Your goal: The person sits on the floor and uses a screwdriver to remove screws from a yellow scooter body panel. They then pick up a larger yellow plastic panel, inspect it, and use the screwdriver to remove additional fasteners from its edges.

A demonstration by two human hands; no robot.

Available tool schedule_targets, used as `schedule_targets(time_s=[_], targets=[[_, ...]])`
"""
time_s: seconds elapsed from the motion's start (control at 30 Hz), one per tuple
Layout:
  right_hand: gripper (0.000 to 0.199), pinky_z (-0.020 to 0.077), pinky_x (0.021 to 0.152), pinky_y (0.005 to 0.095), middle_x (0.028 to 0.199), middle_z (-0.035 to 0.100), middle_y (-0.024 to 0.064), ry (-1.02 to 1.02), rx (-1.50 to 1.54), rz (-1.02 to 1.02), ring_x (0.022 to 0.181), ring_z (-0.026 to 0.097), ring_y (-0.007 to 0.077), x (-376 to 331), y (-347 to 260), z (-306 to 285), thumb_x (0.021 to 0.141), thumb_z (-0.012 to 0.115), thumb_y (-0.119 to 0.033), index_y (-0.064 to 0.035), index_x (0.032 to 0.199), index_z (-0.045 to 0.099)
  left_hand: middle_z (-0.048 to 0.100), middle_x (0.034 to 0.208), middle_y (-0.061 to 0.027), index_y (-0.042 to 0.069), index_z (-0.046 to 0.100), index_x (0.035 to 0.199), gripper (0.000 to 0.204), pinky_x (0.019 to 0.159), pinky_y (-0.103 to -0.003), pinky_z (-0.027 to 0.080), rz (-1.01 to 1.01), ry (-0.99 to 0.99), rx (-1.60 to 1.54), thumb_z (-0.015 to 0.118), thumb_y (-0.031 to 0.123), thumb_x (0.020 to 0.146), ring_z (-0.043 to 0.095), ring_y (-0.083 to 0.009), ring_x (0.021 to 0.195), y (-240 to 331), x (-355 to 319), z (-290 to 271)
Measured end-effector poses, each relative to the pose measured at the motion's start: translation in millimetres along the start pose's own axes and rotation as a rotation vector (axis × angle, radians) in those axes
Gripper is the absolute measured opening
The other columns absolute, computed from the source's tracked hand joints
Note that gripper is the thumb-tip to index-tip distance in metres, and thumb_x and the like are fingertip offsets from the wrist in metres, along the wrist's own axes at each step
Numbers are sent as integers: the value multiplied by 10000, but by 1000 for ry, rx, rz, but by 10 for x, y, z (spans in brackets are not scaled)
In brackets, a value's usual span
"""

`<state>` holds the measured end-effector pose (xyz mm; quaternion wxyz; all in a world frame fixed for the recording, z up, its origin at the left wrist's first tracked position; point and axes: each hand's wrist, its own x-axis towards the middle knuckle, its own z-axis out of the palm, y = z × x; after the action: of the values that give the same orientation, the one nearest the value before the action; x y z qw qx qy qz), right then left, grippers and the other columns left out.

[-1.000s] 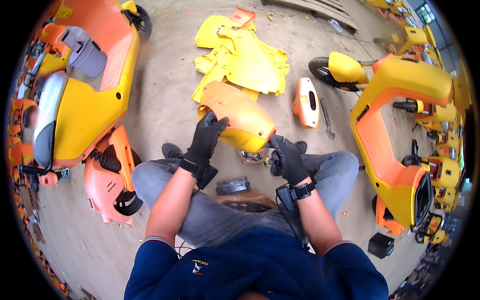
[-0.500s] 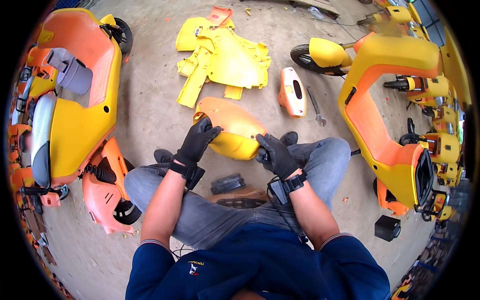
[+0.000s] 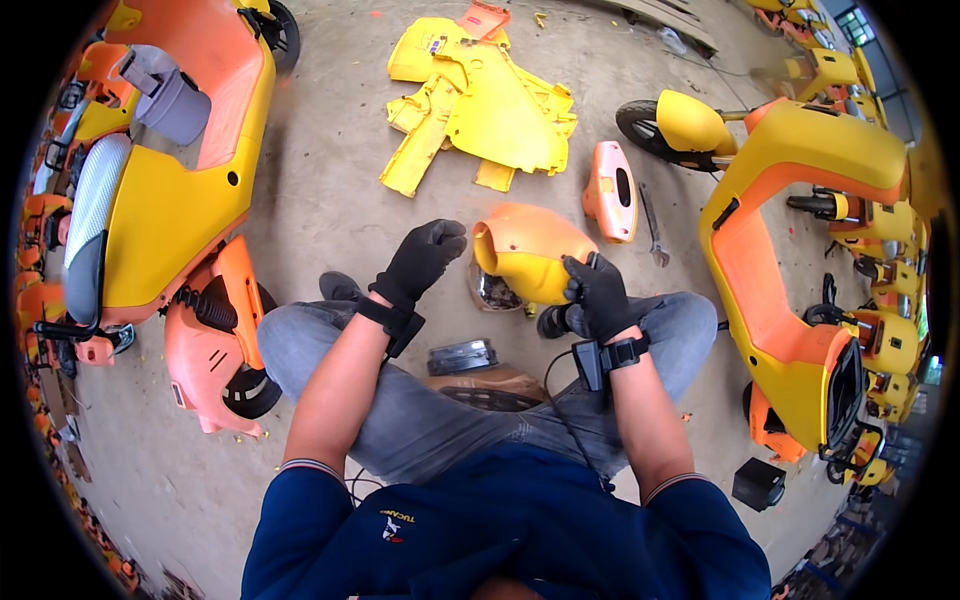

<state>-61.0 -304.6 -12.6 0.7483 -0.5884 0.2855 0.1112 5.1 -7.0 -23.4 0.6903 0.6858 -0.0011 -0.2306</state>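
A scooter body cover (image 3: pixel 545 235), orange on top and yellow below, hangs tilted in front of me over the floor. My right hand (image 3: pixel 600 292), in a black glove, grips its lower right edge between thumb and fingers. To the left of the cover and apart from it is my left hand (image 3: pixel 428 262), also gloved, its fingers curled closed; whatever is in them, if anything, is hidden. Partly under the cover stands a clear tub (image 3: pixel 495 293) with small dark pieces in it. A dark flat case (image 3: pixel 462 357) lies between my legs.
Yellow body panels (image 3: pixel 510 115) are piled ahead. An orange-and-white housing (image 3: pixel 612 192) and a wrench (image 3: pixel 654 225) lie to their right. Yellow-orange scooters stand at left (image 3: pixel 175 250) and right (image 3: pixel 765 260). A black box (image 3: pixel 759 484) sits at lower right.
My left hand has let go of the cover and moved up and away from it. The cover has turned in my right hand, uncovering the tub. My view has shifted slightly.
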Motion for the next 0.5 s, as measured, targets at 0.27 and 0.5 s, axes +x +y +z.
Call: schedule_targets(time_s=[0.27, 0.5], targets=[[223, 483, 466, 269, 619, 532, 14, 117, -421, -325, 502, 520, 102, 294, -948, -598, 881, 711, -153, -81, 766, 533, 651, 949, -26, 3, 636, 1092, 246, 761, -262, 486, 28, -7, 21, 660, 152, 897, 571, -101, 843, 28, -13, 20], [237, 528, 706, 430, 886, 685, 191, 254, -1588, -735, 818, 684, 329, 685, -1934, -1077, 805, 723, -170, -21, 962, 625, 654, 952, -26, 4, 640, 1081, 235, 772, -262, 485, 29, -18, 30, 655, 159, 905, 573, -99, 854, 42, -14, 5]])
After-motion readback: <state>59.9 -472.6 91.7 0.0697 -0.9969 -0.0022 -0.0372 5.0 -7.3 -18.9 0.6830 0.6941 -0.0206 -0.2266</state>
